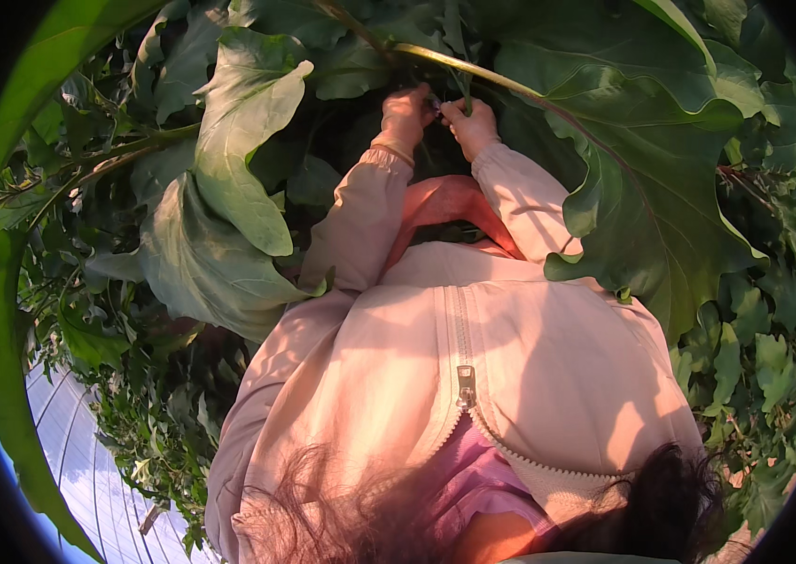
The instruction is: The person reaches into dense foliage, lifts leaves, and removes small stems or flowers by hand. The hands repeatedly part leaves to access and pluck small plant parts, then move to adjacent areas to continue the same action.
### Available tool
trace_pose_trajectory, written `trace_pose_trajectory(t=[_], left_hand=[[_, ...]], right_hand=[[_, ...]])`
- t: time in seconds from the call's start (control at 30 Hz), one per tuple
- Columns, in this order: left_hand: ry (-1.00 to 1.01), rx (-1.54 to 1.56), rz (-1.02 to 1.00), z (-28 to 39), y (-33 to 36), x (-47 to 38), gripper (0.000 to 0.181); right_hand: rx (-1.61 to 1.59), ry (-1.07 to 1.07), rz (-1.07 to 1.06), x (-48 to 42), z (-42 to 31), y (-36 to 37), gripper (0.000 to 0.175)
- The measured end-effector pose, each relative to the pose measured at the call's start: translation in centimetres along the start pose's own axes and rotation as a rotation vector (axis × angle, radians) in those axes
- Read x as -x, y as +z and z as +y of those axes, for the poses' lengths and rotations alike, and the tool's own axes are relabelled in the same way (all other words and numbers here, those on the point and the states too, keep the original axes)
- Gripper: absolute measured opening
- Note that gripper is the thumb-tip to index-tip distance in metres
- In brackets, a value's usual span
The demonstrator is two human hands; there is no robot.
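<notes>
My left hand (403,118) and my right hand (470,127) meet at the top middle, among large lobed leaves, with their fingertips almost touching. A small purplish thing (433,104) shows between the fingertips; it is too small and shaded to name. An upright green stem (467,88) runs down into the curled fingers of my right hand. The fingers of my left hand are bent, and its fingertips are partly hidden. Above both hands slants a thick yellow-green leaf stalk (465,65), which carries a broad leaf (641,169) with a purplish midrib.
Two big pale-lit leaves (246,141) hang beside my left forearm. Dense foliage (757,303) stands on both sides. A red-orange cloth (433,201) lies between my forearms, beyond my zipped jacket (384,352). Lined, translucent sheeting (81,451) shows at the lower left.
</notes>
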State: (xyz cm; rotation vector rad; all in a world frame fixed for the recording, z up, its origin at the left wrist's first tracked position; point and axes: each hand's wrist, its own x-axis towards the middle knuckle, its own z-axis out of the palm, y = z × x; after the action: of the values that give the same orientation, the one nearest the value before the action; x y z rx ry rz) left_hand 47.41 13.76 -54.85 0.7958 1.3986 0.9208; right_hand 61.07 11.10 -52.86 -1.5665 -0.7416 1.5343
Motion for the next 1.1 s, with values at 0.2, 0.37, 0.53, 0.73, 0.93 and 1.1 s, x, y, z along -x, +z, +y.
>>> trace_pose_trajectory(t=[0.2,0.37,0.53,0.73,0.93,1.1], left_hand=[[-0.339,0.318,0.208,1.0,0.2,-0.7,0.027],[-0.385,0.289,0.081,2.6,-0.8,-0.1,0.037],[-0.172,0.007,-0.089,2.5,-1.4,0.9,0.057],[-0.125,-0.039,-0.079,2.2,-1.4,1.0,0.059],[0.044,-0.150,-0.137,1.9,-1.8,0.8,0.060],[-0.269,0.199,-0.095,2.3,-1.9,0.3,0.049]], right_hand=[[0.043,-0.002,-0.052,1.3,-0.5,-0.7,0.015],[-0.128,0.035,-0.079,1.9,-0.7,-1.2,0.021],[-0.010,-0.166,-0.069,0.1,-0.7,0.5,0.030],[-0.019,-0.103,-0.094,-1.1,-0.4,0.6,0.022],[0.239,-0.280,0.008,-2.7,0.5,0.7,0.021],[0.220,-0.212,0.162,-3.6,0.6,0.5,0.019]])
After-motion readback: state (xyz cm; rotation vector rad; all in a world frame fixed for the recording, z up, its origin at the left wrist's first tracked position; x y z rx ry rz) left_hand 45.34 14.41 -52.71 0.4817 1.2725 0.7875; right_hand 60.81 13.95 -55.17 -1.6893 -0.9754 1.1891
